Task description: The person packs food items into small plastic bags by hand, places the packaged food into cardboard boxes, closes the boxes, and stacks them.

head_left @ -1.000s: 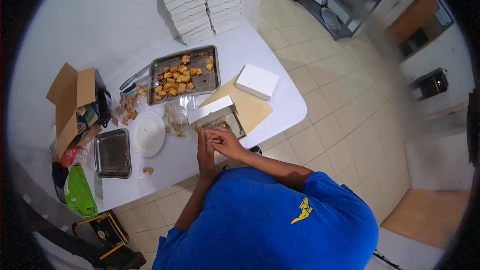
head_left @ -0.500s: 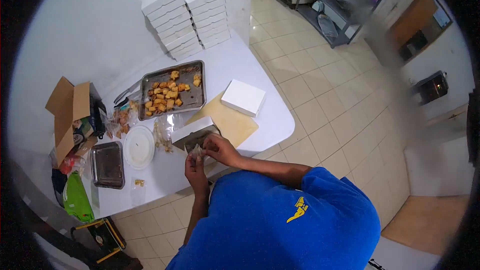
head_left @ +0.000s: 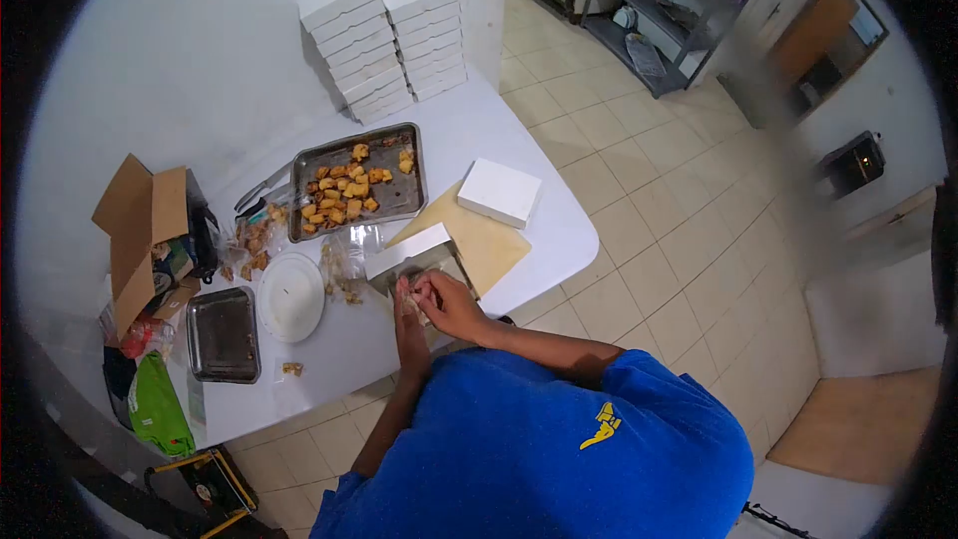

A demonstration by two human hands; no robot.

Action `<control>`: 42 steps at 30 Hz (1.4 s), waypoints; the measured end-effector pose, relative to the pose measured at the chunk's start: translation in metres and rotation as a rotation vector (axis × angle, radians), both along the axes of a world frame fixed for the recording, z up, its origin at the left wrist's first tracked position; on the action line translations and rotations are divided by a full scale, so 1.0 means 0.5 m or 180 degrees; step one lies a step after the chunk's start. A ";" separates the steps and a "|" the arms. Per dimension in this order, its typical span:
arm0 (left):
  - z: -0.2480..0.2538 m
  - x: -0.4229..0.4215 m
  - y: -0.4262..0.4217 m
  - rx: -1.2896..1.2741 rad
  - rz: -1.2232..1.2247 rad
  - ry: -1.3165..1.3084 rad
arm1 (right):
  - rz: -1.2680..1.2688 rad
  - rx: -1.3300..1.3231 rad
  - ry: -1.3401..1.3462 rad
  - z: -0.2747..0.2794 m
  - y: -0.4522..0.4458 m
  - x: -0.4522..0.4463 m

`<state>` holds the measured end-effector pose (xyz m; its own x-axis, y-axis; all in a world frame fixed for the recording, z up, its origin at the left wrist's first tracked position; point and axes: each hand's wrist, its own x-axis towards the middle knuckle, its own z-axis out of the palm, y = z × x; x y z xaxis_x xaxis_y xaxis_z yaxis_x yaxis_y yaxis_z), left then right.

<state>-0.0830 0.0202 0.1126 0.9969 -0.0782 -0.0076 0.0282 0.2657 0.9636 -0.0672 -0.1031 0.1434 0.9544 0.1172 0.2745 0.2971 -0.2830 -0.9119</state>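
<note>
My left hand [head_left: 407, 324] and my right hand [head_left: 449, 307] are close together at the table's near edge, over an open white cardboard box [head_left: 407, 254]. The fingers of both are closed on a small clear plastic bag [head_left: 412, 303], mostly hidden by them. Part of the box's inside is covered by my hands. Under the box lies a tan sheet [head_left: 504, 258], with a closed white box [head_left: 499, 193] on its far end. Left of my hands lies a clear plastic bag with brown pieces [head_left: 344, 265]. Beyond is a metal tray [head_left: 401, 198] with browned, cube-like food pieces.
Stacked white boxes [head_left: 349, 50] stand against the wall. To the left are a white plate [head_left: 289, 299], a smaller dark tray [head_left: 222, 334], a knife [head_left: 261, 187], an open brown carton [head_left: 150, 230] and a green bag [head_left: 158, 404]. A small packet [head_left: 291, 368] lies near the edge.
My hands have moved slightly right and drawn closer together, covering more of the small plastic bag. The whole view has shifted a little as my head moved.
</note>
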 end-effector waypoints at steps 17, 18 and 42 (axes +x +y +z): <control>0.027 -0.031 0.230 0.0001 -0.0431 0.0306 | -0.0157 0.0757 0.0708 -0.080 0.211 -0.054; 0.012 -0.028 0.240 0.0227 -0.0354 0.0267 | -0.0123 0.0835 0.0786 -0.087 0.214 -0.061; -0.114 -0.003 0.180 0.1496 -0.1195 0.0430 | 0.0241 0.0687 0.1351 -0.232 0.019 -0.085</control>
